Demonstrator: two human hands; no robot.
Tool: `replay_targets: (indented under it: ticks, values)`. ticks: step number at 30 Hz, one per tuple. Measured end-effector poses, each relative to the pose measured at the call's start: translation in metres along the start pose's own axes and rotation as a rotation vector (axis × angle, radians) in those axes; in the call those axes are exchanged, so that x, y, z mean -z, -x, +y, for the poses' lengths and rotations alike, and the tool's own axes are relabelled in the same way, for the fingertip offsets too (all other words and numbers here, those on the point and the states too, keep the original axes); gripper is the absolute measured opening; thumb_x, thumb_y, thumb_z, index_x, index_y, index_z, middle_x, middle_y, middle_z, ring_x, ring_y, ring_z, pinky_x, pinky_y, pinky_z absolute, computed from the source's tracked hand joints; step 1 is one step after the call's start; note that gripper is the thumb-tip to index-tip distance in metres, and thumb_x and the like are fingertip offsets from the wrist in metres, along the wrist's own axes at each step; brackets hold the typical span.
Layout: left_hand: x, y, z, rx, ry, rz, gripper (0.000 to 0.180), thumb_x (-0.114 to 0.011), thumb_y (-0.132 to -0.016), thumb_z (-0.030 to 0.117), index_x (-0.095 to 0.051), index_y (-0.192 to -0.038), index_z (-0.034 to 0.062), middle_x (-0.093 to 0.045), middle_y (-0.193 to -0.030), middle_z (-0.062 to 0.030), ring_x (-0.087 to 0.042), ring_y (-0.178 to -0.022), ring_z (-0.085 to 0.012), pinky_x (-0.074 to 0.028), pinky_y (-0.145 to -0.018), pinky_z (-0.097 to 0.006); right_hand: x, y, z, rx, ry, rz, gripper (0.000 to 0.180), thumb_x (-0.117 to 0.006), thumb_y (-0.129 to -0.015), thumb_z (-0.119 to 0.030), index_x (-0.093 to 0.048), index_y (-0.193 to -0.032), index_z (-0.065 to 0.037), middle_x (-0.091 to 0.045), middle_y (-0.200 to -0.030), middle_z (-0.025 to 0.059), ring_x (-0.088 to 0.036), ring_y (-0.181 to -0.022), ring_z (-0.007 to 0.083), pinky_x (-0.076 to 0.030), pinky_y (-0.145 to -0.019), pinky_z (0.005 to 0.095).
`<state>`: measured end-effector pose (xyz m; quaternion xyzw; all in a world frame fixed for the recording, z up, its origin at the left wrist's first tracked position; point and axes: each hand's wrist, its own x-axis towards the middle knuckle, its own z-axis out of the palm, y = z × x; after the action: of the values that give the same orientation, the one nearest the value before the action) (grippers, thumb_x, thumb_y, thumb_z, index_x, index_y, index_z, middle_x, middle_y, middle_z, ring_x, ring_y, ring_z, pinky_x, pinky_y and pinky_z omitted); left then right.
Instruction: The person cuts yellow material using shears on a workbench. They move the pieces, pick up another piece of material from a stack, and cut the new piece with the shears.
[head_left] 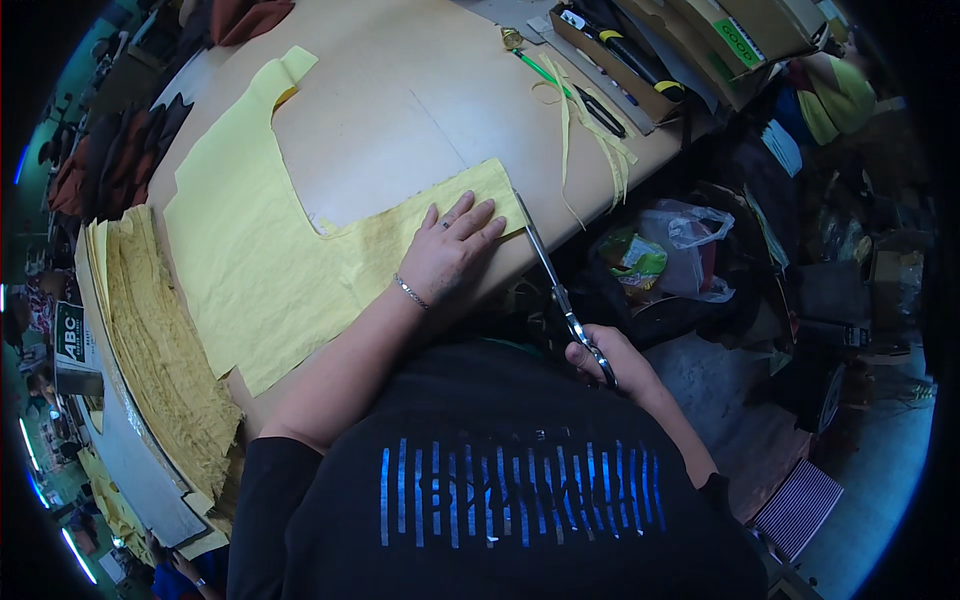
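A large U-shaped piece of yellow fabric lies spread on the table. My left hand rests flat on its right arm, fingers stretched out, pressing near the end. At the table's near edge, my right hand grips a pair of long metal scissors by the handles. Their blades point away from me and meet the short right end of the fabric. The blades look nearly closed, and the lower blade cannot be made out.
Thin yellow fabric strips and a green-handled tool lie at the far right of the table. Behind them stands a tool box. A thick fabric stack lines the left edge. Plastic bags sit below the right edge.
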<state>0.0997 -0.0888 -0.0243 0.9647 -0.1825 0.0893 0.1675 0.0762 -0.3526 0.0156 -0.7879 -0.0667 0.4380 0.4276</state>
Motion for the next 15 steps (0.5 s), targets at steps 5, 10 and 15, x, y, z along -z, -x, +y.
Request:
replay_targets:
  ticks: [5,10,15]
  values:
    - [0.003,0.001,0.002,0.002,0.006,-0.028,0.037,-0.051,-0.078,0.015,-0.048,-0.115,0.0157,-0.042,-0.125,-0.0075,-0.036,-0.12,-0.0287,-0.03,-0.091,-0.056,-0.001,0.0,-0.001,-0.005,-0.008,0.021,0.068,-0.052,-0.063,-0.07,-0.05,-0.064,-0.002,-0.049,-0.054,0.0027,-0.05,-0.055,0.0125,-0.042,-0.053,0.029]
    - [0.004,0.001,0.004,0.016,0.015,-0.031,0.037,-0.051,-0.078,0.016,-0.048,-0.115,0.0157,-0.041,-0.126,-0.0073,-0.036,-0.12,-0.0287,-0.03,-0.091,-0.057,-0.004,0.003,-0.005,-0.026,-0.083,0.047,0.062,-0.056,-0.063,-0.066,-0.048,-0.06,-0.005,-0.047,-0.048,0.0009,-0.048,-0.044,0.0092,-0.04,-0.043,0.0236]
    - [0.005,0.001,0.004,0.006,-0.009,-0.016,0.037,-0.052,-0.077,0.015,-0.049,-0.114,0.015,-0.043,-0.124,-0.0079,-0.038,-0.118,-0.0287,-0.031,-0.09,-0.057,-0.008,0.009,-0.01,-0.089,-0.095,0.07,0.055,-0.06,-0.067,-0.058,-0.047,-0.06,-0.005,-0.047,-0.048,0.0009,-0.048,-0.042,0.0087,-0.039,-0.041,0.0231]
